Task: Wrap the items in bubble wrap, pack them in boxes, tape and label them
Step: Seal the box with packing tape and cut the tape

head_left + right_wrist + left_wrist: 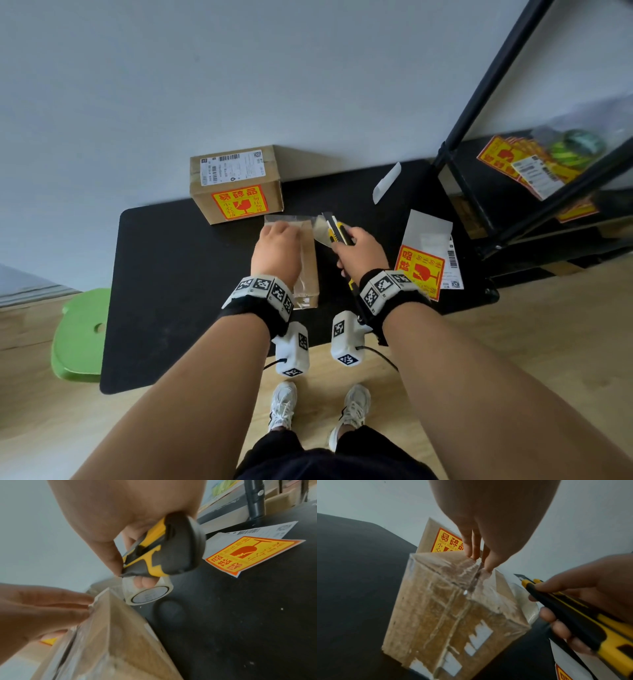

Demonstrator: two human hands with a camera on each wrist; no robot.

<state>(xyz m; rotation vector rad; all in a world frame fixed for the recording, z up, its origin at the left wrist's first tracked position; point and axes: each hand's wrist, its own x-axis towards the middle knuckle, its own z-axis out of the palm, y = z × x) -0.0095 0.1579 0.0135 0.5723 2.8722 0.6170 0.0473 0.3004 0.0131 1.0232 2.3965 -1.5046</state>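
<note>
We see the taped cardboard box point(307, 260) on the black tabletop point(178, 274), our left hand point(279, 248) pressing straight fingers on its far top edge. Our right hand point(361, 251) has its grip curled round a yellow-black utility knife point(337, 233) and a clear tape roll point(148, 593) just beside the box. Behind stands a labelled box point(236, 185); a fragile sticker point(419, 269) lies right.

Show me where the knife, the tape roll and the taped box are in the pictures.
knife point(565, 609): left wrist view, on its black handle.
tape roll point(149, 596): right wrist view, on its round end face.
taped box point(436, 612): left wrist view, on its taped side face.
</note>
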